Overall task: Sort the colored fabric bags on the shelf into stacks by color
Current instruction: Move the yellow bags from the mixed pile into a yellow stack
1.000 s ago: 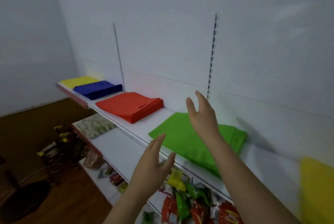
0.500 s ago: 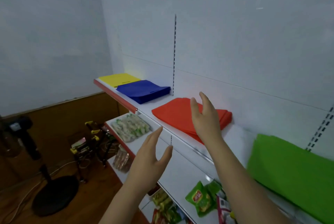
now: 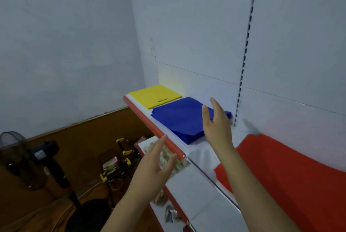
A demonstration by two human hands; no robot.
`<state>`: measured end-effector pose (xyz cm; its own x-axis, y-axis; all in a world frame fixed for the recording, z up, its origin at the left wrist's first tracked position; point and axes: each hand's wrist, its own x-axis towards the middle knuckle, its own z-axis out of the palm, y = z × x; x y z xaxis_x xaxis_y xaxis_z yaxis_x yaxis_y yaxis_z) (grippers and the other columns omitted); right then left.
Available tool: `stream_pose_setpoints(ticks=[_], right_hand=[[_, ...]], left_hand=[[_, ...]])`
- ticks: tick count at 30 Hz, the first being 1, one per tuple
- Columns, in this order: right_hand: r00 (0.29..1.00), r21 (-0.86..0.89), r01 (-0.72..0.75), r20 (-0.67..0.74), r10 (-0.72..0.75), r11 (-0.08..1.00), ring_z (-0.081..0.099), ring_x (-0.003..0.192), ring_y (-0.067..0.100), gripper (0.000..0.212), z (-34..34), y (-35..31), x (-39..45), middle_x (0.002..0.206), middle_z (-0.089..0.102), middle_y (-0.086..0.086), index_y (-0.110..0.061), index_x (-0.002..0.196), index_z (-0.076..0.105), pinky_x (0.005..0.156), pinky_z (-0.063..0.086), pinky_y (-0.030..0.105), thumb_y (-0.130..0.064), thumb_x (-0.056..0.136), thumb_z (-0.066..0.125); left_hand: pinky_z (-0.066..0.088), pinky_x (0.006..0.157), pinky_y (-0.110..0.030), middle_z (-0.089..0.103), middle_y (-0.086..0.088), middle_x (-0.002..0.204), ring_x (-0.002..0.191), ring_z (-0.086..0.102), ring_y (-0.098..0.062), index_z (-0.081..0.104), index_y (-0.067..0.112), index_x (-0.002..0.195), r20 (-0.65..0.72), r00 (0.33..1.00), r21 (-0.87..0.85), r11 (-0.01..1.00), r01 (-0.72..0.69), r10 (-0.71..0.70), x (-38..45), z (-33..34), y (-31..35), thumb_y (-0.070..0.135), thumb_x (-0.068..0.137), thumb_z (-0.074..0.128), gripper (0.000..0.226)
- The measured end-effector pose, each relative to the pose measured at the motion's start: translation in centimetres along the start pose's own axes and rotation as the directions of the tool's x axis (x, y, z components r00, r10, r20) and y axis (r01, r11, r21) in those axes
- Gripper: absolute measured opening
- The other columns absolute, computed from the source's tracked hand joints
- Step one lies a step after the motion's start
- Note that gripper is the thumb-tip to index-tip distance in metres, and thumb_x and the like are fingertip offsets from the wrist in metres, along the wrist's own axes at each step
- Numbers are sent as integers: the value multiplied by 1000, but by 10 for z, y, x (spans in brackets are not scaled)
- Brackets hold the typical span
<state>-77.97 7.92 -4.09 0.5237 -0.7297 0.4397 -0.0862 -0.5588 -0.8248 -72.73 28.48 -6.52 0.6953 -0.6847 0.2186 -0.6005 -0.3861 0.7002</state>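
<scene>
Three stacks are lying on the shelf point(image 3: 175, 152): yellow bags point(image 3: 154, 95), blue bags point(image 3: 182, 119), red bags point(image 3: 292, 171). Left hand point(image 3: 156, 164) and right hand point(image 3: 217, 128) are hovering with fingers spread wide, holding nothing.

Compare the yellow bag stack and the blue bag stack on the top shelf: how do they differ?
The yellow stack lies at the shelf's far end with squared edges and a handle slot showing. The blue stack lies nearer, turned askew with layers fanned at its edges, partly behind the right hand. Both lie flat, untouched.
</scene>
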Motion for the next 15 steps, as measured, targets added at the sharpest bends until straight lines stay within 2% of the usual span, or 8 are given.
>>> stream_pose_setpoints(ticks=[2,5,7,11,15], right_hand=[[1000,-27,18,5,-18,999,28,145,10,60,23,8,37,158,32,-7,-23,154,29,114,25,27,-52,101,36],[1000,-70,25,1,-25,997,29,145,10,60,50,20,82,158,32,-8,-25,154,29,113,24,24,-51,102,36],[999,-102,38,-21,-40,994,29,145,10,59,64,24,108,158,32,-7,-24,154,29,114,25,26,-51,102,36],[997,-139,29,-63,-38,990,28,145,10,57,97,21,155,159,31,-7,-24,154,28,117,24,28,-48,103,35],[993,-205,28,-111,-51,978,27,145,10,57,144,7,198,158,32,-6,-22,154,29,113,21,23,-47,103,35]], left_hand=[[30,111,-24,28,24,156,141,27,5,20,44,153,-17,1000,-6,1000,-2,2,37,-13,-22,63,90,44,70],[35,116,-38,29,26,156,143,27,2,18,48,152,-20,1000,-3,1000,10,-10,84,-26,-56,72,87,40,73],[38,115,-42,28,24,156,143,29,1,17,47,153,-19,1000,13,1000,7,-7,115,-33,-76,74,86,39,75],[35,114,-30,28,23,156,137,28,8,19,44,153,-20,999,-40,998,-38,38,181,-47,-114,58,94,47,66],[29,113,-24,26,22,157,139,24,7,20,38,154,7,993,-68,991,-116,117,252,-62,-158,53,97,48,66]])
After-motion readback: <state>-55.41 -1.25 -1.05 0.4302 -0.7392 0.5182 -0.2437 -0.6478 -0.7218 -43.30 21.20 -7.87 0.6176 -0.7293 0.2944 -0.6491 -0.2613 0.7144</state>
